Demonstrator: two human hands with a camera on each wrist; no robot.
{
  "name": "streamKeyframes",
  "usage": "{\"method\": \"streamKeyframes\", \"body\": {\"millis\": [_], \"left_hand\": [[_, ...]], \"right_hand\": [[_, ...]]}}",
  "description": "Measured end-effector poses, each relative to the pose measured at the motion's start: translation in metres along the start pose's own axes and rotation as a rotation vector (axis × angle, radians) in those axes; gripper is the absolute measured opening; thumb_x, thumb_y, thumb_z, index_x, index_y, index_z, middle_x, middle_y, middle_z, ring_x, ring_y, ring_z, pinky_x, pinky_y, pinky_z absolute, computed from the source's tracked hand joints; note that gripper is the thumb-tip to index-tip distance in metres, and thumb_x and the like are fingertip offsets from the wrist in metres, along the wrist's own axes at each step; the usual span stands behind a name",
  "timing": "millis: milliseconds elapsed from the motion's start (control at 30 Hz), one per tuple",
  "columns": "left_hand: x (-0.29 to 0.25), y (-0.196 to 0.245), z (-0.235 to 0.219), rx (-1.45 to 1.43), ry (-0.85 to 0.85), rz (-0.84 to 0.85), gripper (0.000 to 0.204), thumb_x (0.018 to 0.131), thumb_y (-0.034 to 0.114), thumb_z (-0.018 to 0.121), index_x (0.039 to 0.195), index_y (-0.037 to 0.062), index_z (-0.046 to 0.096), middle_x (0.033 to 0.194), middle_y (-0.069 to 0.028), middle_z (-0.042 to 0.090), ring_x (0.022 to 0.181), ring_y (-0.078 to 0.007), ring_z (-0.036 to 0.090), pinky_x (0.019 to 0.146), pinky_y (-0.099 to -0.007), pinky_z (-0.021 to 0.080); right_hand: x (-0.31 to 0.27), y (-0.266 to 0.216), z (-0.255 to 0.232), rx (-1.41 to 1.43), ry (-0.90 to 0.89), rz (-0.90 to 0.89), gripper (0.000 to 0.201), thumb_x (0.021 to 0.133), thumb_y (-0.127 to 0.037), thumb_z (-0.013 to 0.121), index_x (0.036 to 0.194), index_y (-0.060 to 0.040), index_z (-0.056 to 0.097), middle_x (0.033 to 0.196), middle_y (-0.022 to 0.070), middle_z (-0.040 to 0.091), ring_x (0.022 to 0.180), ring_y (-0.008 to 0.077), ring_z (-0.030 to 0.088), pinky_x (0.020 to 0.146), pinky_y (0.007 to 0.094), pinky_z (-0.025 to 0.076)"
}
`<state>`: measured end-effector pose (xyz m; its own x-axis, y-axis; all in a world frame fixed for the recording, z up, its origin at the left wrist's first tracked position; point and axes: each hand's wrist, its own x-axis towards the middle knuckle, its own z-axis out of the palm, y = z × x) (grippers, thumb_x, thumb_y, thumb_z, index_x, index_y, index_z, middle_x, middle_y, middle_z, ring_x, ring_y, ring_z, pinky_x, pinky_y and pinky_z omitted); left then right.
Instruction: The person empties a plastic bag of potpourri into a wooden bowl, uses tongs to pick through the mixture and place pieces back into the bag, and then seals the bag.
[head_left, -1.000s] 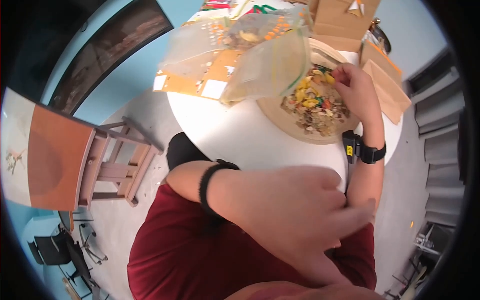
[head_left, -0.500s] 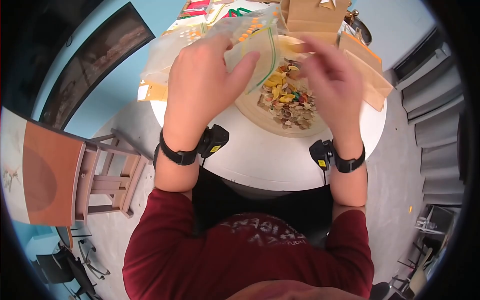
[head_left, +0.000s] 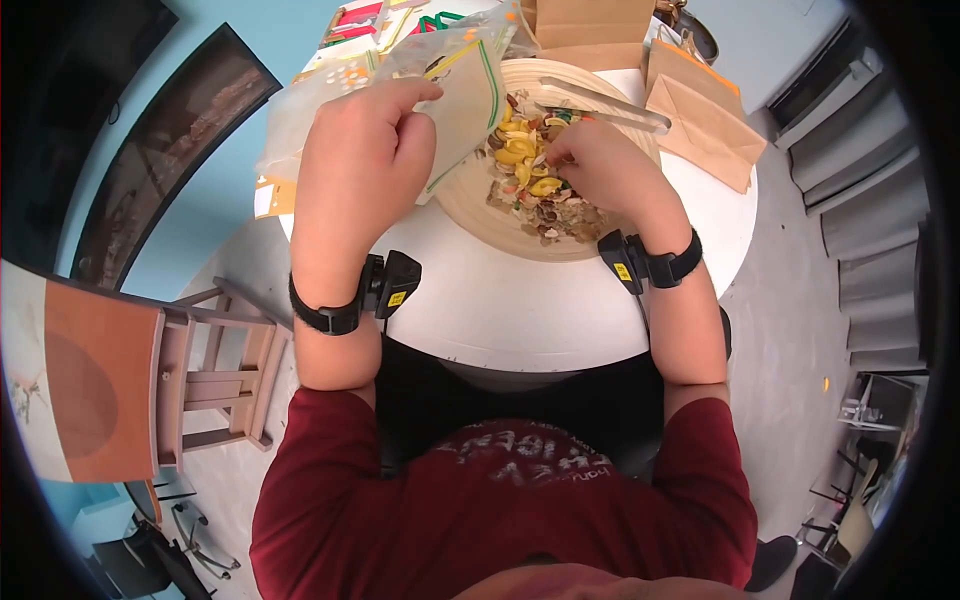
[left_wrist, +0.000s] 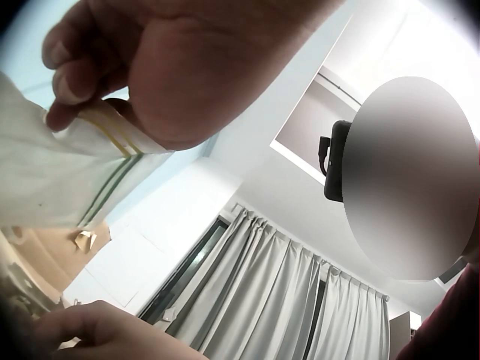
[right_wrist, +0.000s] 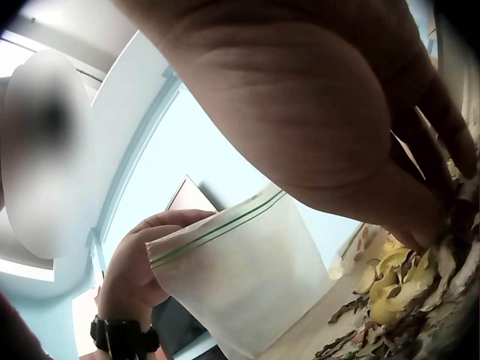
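Observation:
The left hand [head_left: 365, 165] grips the edge of a translucent zip bag [head_left: 455, 120], fingers curled over its rim; the left wrist view shows the fingers pinching the bag [left_wrist: 45, 180] by its yellow and green seal. On a round wooden tray [head_left: 465, 205] lies a heap of dried flakes with yellow pieces [head_left: 515, 150]. The right hand [head_left: 610, 170] reaches into the heap from the right, its fingertips among the pieces. In the right wrist view its fingers are bent down at the yellow and brown bits [right_wrist: 397, 285]; what they hold is hidden. Metal tongs [head_left: 605, 103] lie across the tray's far side.
Brown paper bags [head_left: 700, 110] stand right of the tray, another [head_left: 590, 30] behind it. More plastic bags with orange dots [head_left: 350, 75] lie at the left, near red and green items [head_left: 435, 22]. The white table's [head_left: 500, 320] near edge faces the person.
The left hand came up from near the lap to the zip bag and now grips it. The right hand lifted off the heap, moved about the tongs, and is back down in the heap.

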<state>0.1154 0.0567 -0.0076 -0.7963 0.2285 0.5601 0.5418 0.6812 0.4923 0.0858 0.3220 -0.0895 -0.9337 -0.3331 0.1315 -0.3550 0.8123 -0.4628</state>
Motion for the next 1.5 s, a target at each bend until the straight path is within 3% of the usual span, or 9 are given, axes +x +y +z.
{"method": "streamKeyframes", "body": {"millis": [267, 367, 467, 567, 667, 967, 1067, 1333, 1500], "left_hand": [[-0.002, 0.001, 0.012, -0.083, -0.031, -0.010, 0.016, 0.088, 0.010, 0.064, 0.091, -0.0027, 0.074, 0.068, -0.0175, 0.065, 0.058, -0.0321, 0.063, 0.059, -0.0377, 0.050], [-0.003, 0.004, 0.010, -0.018, -0.101, -0.026, 0.017, 0.095, 0.008, 0.065, 0.098, -0.0060, 0.073, 0.071, -0.0064, 0.068, 0.063, -0.0071, 0.061, 0.058, -0.0256, 0.048], [-0.004, 0.005, 0.015, -0.081, -0.042, -0.007, 0.014, 0.088, 0.010, 0.066, 0.090, -0.0018, 0.074, 0.067, -0.0167, 0.065, 0.056, -0.0303, 0.063, 0.056, -0.0373, 0.048], [-0.003, 0.004, 0.016, -0.096, -0.033, -0.007, 0.014, 0.088, 0.010, 0.065, 0.090, -0.0019, 0.073, 0.066, -0.0168, 0.065, 0.056, -0.0304, 0.063, 0.056, -0.0373, 0.048], [-0.003, 0.006, 0.012, -0.019, -0.106, -0.008, 0.015, 0.094, 0.007, 0.064, 0.100, -0.0054, 0.071, 0.068, -0.0065, 0.065, 0.062, -0.0088, 0.060, 0.059, -0.0270, 0.048], [-0.006, 0.014, 0.030, -0.006, -0.079, 0.116, 0.009, 0.087, 0.007, 0.065, 0.088, -0.0016, 0.068, 0.067, -0.0107, 0.065, 0.056, -0.0182, 0.060, 0.057, -0.0298, 0.048], [-0.007, 0.020, 0.029, -0.046, -0.040, 0.102, 0.011, 0.083, 0.008, 0.064, 0.076, -0.0004, 0.064, 0.068, -0.0192, 0.063, 0.064, -0.0391, 0.064, 0.060, -0.0445, 0.051], [-0.009, 0.018, 0.022, -0.099, 0.017, 0.113, 0.009, 0.083, 0.006, 0.065, 0.076, 0.0002, 0.064, 0.065, -0.0172, 0.063, 0.058, -0.0345, 0.063, 0.056, -0.0403, 0.050], [-0.007, 0.013, 0.015, -0.132, 0.050, 0.047, 0.009, 0.083, 0.006, 0.064, 0.079, -0.0011, 0.066, 0.061, -0.0148, 0.062, 0.051, -0.0276, 0.061, 0.053, -0.0359, 0.049]], "right_hand": [[0.005, 0.000, -0.001, 0.073, -0.032, 0.109, 0.012, 0.082, 0.000, 0.068, 0.092, 0.0017, 0.074, 0.083, 0.0179, 0.073, 0.078, 0.0327, 0.071, 0.071, 0.0394, 0.055], [0.001, 0.000, -0.007, 0.042, 0.033, 0.089, 0.011, 0.084, -0.001, 0.068, 0.092, 0.0017, 0.074, 0.082, 0.0168, 0.073, 0.076, 0.0307, 0.071, 0.070, 0.0388, 0.055], [0.003, 0.003, -0.019, 0.086, 0.044, 0.190, 0.010, 0.086, -0.002, 0.068, 0.093, 0.0021, 0.074, 0.083, 0.0160, 0.073, 0.076, 0.0254, 0.072, 0.069, 0.0367, 0.055], [0.004, 0.010, -0.019, 0.107, 0.201, 0.123, 0.009, 0.090, -0.004, 0.069, 0.095, 0.0020, 0.074, 0.083, 0.0132, 0.074, 0.077, 0.0184, 0.072, 0.070, 0.0328, 0.056], [0.005, 0.004, -0.026, 0.359, 0.281, 0.149, 0.010, 0.094, -0.005, 0.069, 0.101, 0.0009, 0.074, 0.085, 0.0091, 0.075, 0.079, 0.0131, 0.071, 0.072, 0.0283, 0.057], [0.003, -0.044, -0.006, 0.435, 0.614, -0.246, 0.011, 0.088, -0.005, 0.073, 0.097, 0.0019, 0.070, 0.086, 0.0123, 0.070, 0.077, 0.0238, 0.070, 0.070, 0.0343, 0.056], [0.002, -0.052, -0.002, 0.285, 0.576, -0.362, 0.011, 0.085, -0.003, 0.073, 0.094, 0.0024, 0.069, 0.089, 0.0150, 0.069, 0.080, 0.0308, 0.069, 0.073, 0.0393, 0.056], [-0.002, -0.053, -0.004, 0.240, 0.515, -0.335, 0.012, 0.084, -0.002, 0.072, 0.094, 0.0025, 0.070, 0.091, 0.0167, 0.070, 0.081, 0.0357, 0.068, 0.075, 0.0417, 0.056], [-0.002, -0.045, -0.014, 0.215, 0.621, -0.273, 0.015, 0.087, -0.004, 0.075, 0.101, -0.0006, 0.073, 0.086, 0.0091, 0.070, 0.073, 0.0180, 0.067, 0.066, 0.0308, 0.054]]}}
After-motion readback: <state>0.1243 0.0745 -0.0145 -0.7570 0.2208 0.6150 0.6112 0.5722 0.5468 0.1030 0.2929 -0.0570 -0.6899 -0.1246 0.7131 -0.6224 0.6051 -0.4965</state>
